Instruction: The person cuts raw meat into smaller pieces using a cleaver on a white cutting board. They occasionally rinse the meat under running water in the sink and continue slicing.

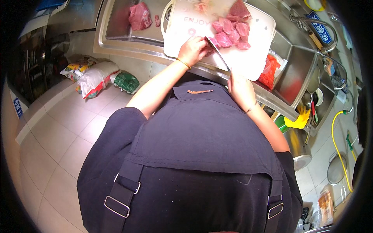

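Note:
A white plastic cutting board (186, 32) lies across a stainless steel sink. My right hand (241, 87) grips the handle of a kitchen knife (219, 54), whose blade slants up and left over the board's near part. My left hand (193, 51), fingers curled, holds down a piece of raw meat (208, 51) beside the blade; the fingers partly hide it. Several cut chunks of raw meat (231, 31) are heaped right of the blade, touching a larger piece (239, 11) behind them. Pale trimmings (201, 6) lie at the board's far edge.
A large piece of raw meat (140, 16) and a small scrap (157, 21) lie on the steel surface at left. A red plastic bag (269, 71) sits in the sink at right, near a yellow rubber glove (300, 118). Filled sacks (97, 76) stand on the floor at left.

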`<state>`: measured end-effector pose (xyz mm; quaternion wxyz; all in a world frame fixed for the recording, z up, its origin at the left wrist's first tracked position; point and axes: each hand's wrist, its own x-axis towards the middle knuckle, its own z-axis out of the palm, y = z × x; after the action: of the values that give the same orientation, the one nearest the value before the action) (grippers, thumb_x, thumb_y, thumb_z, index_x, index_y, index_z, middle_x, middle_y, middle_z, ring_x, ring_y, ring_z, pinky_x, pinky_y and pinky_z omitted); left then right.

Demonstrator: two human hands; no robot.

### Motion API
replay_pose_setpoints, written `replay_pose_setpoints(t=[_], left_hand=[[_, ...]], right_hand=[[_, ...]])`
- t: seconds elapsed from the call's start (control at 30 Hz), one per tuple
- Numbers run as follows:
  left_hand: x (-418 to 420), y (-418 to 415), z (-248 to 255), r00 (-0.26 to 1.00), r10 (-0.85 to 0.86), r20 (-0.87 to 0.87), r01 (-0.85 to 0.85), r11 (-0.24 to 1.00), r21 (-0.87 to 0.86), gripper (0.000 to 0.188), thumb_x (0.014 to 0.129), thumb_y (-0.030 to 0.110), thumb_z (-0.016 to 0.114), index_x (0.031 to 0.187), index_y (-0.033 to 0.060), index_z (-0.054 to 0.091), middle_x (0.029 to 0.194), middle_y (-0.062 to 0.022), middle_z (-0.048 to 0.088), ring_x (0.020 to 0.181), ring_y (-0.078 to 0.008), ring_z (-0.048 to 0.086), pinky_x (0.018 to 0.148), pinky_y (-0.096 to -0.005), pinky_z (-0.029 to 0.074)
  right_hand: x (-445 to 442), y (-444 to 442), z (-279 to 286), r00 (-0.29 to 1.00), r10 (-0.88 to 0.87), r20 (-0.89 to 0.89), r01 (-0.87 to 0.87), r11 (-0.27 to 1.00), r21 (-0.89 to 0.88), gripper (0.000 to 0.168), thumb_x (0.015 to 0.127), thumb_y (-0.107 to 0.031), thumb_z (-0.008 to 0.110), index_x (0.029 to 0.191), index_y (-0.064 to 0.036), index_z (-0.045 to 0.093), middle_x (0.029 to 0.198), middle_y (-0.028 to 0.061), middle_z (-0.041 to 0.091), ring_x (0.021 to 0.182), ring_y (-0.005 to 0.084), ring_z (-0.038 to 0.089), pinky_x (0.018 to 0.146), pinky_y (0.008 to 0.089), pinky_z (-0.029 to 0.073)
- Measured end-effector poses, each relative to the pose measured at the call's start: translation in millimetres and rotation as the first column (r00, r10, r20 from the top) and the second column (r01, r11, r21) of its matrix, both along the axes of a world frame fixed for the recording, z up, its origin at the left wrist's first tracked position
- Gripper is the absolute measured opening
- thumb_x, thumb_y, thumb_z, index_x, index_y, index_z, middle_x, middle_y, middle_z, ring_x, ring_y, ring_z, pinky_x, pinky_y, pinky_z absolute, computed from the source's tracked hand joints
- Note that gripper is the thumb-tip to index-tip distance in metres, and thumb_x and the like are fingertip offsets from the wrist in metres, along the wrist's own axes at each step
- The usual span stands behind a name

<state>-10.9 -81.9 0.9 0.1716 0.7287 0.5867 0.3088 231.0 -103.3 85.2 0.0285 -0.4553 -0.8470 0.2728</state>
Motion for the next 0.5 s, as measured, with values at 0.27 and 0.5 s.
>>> replay_pose_setpoints(t=[0.27, 0.5], left_hand=[[-2.9, -9.6, 2.1, 0.997, -0.068, 0.028, 0.069, 0.997, -0.035, 0.015, 0.073, 0.014, 0.07, 0.086, 0.0106, 0.062, 0.089, -0.0076, 0.059, 0.086, -0.0287, 0.059, 0.077, -0.0379, 0.049], [-53.0, -37.7, -6.8, 0.999, -0.038, -0.006, 0.037, 0.996, -0.08, 0.028, 0.074, 0.008, 0.067, 0.101, 0.0073, 0.058, 0.092, -0.012, 0.057, 0.091, -0.0323, 0.057, 0.081, -0.0402, 0.048]], right_hand=[[-71.7, 47.1, -65.2, 0.996, -0.039, -0.082, 0.042, 0.998, 0.038, 0.028, 0.088, -0.013, 0.053, 0.112, 0.0, 0.049, 0.077, 0.0211, 0.063, 0.067, 0.0402, 0.063, 0.061, 0.0479, 0.052], [-28.4, 35.7, -41.7, 0.999, -0.01, -0.031, 0.008, 0.998, -0.062, 0.02, 0.09, -0.014, 0.054, 0.105, -0.002, 0.05, 0.086, 0.0226, 0.061, 0.08, 0.0409, 0.062, 0.07, 0.0498, 0.049]])
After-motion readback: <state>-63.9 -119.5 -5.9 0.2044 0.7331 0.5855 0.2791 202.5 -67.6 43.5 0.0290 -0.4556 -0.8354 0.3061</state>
